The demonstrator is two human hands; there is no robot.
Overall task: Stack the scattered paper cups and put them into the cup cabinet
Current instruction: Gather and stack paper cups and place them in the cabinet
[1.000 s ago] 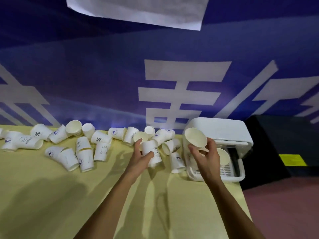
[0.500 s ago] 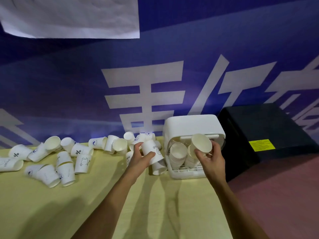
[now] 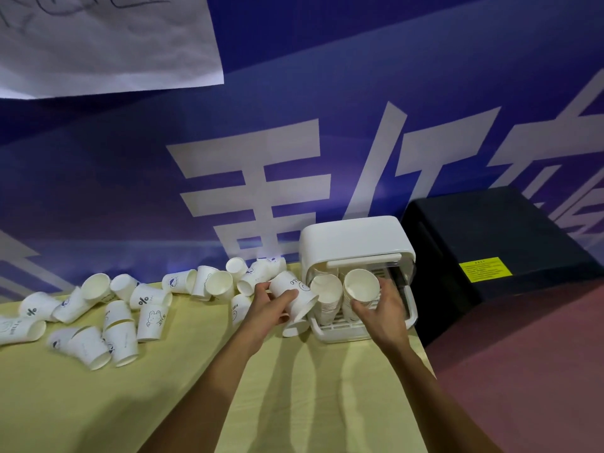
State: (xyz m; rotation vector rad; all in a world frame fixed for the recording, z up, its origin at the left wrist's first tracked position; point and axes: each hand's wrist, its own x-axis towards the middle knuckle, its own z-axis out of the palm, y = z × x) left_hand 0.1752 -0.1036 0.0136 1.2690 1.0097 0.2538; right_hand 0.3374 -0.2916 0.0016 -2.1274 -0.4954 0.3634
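Right hand [image 3: 380, 313] grips cup stack [image 3: 361, 287] at cup cabinet [image 3: 354, 237] mouth; left hand [image 3: 269, 305] clutches single HELLO cup [image 3: 292, 297] beside it. Scattered cups [image 3: 121, 318] litter table [image 3: 163, 403] left. Risk: tilted stack may snag neighbouring stack [image 3: 327, 289] inside, toppling both.

Dim overall; cool blue-violet cast on the banner [image 3: 327, 93] behind the cup cabinet [image 3: 354, 237]. Small pale glow on the banner just left of the cabinet. Long arm shadows streak the worktop [image 3: 163, 403] in front of the cabinet; broad soft shadow farther left. Right hand [image 3: 382, 308] and its plain cup [image 3: 361, 286] at the cabinet's mouth slightly motion-smeared; left hand [image 3: 271, 305] and its printed cup [image 3: 294, 292] sharper, lettering legible. Black box [image 3: 490, 240] right of the cabinet nearly featureless. Straight lines bow toward frame edges.
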